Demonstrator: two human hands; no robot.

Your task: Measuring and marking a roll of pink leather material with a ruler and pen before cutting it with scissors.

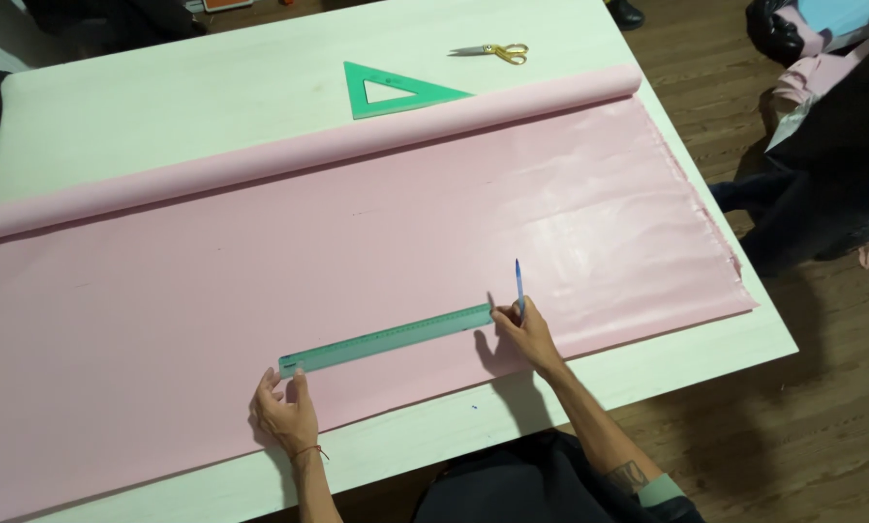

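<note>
Pink sheet material [357,252] covers the white counter [163,97]; a green ruler [386,339] lies on its near part. Left hand [284,412] presses the ruler's left end with flat, open fingers. Right hand [526,334], its grip closed on a blue pen [518,281], sits at the right end.

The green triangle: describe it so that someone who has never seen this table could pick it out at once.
Start at the white table and find the roll of pink sheet lying across it. Just beyond the roll, on the far side from the hands, lies the green triangle, flat with an open middle. The only other green tool is a long straight ruler, and the scissors nearby are yellow-handled.
</note>
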